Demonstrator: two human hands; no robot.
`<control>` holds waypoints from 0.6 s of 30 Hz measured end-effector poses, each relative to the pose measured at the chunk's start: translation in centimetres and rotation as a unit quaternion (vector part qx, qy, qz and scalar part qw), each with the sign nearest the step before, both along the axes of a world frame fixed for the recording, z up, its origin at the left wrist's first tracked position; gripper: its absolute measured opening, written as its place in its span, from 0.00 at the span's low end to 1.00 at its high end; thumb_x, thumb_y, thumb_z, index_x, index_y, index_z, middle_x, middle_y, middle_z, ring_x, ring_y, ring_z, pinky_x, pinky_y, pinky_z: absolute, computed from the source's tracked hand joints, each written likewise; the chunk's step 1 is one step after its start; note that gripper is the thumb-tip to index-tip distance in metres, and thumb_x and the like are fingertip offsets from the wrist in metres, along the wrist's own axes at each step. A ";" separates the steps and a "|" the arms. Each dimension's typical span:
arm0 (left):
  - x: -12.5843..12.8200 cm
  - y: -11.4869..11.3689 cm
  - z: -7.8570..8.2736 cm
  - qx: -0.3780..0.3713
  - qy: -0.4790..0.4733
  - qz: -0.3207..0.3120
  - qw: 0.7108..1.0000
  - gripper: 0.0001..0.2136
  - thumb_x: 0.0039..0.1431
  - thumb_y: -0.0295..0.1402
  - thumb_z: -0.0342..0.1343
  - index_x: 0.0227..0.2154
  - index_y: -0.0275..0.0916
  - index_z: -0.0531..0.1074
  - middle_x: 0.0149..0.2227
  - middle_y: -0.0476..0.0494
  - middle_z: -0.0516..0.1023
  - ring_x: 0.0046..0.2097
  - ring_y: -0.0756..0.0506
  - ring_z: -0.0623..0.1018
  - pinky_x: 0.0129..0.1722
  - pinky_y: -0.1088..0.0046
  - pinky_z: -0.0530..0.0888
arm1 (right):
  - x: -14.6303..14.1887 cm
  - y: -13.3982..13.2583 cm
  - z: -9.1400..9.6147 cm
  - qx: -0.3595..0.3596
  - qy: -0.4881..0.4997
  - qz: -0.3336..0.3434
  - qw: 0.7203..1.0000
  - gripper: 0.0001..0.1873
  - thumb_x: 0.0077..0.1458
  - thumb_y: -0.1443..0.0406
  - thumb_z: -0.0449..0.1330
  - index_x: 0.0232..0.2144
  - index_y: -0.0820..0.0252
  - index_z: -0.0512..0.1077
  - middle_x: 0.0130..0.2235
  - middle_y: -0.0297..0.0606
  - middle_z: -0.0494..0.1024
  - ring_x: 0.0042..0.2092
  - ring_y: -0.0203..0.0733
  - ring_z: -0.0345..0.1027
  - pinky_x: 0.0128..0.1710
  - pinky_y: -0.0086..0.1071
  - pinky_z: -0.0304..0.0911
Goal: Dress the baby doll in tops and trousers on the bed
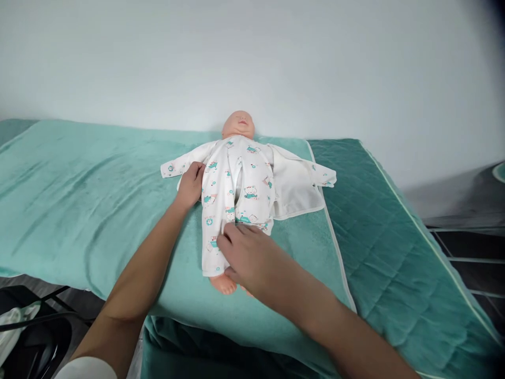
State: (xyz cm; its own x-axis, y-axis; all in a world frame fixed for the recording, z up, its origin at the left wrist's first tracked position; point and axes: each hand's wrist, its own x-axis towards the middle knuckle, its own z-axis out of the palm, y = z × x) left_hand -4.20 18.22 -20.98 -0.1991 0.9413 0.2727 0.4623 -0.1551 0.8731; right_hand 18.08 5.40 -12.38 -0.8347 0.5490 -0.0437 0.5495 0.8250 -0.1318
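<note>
Two hands (249,257), one clothed doll (250,176)

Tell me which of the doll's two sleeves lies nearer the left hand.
The sleeve on the picture's left, just beyond the left hand; the other sleeve stretches toward the picture's right, away from that hand.

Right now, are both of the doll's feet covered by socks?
No, one bare foot with its toes showing sticks out of the printed trouser leg, beside the right hand.
</note>
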 end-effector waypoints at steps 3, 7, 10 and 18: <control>0.0 -0.1 0.2 0.003 -0.002 0.015 1.000 0.14 0.68 0.48 0.49 0.33 0.43 0.68 0.31 0.49 0.73 0.36 0.46 0.70 0.39 0.69 0.67 | -1.3 -1.3 -1.1 0.048 -0.013 -0.030 0.998 0.12 0.56 0.73 0.58 0.43 0.63 0.74 0.41 0.50 0.77 0.42 0.53 0.73 0.39 0.44 0.67; 0.0 -0.3 0.4 0.015 -0.006 0.039 0.999 0.14 0.68 0.47 0.50 0.34 0.43 0.69 0.32 0.49 0.73 0.37 0.46 0.71 0.41 0.69 0.67 | -1.8 -1.6 -1.0 0.024 -0.034 -0.014 0.999 0.08 0.57 0.72 0.58 0.39 0.63 0.74 0.36 0.48 0.77 0.37 0.50 0.73 0.35 0.42 0.66; 0.0 -0.3 0.4 0.021 -0.014 0.055 0.998 0.14 0.68 0.46 0.50 0.34 0.41 0.69 0.32 0.50 0.72 0.37 0.47 0.71 0.41 0.70 0.67 | -1.0 -1.7 0.3 0.001 0.001 0.051 0.999 0.05 0.60 0.71 0.58 0.39 0.61 0.72 0.37 0.44 0.76 0.36 0.47 0.71 0.35 0.41 0.64; 0.2 -0.3 0.5 -0.039 -0.107 0.015 0.993 0.08 0.62 0.38 0.58 0.39 0.43 0.67 0.25 0.55 0.69 0.26 0.51 0.65 0.27 0.76 0.61 | 1.5 -0.9 1.9 -0.065 0.062 0.092 0.992 0.07 0.69 0.61 0.57 0.39 0.57 0.70 0.39 0.36 0.76 0.40 0.44 0.70 0.37 0.39 0.58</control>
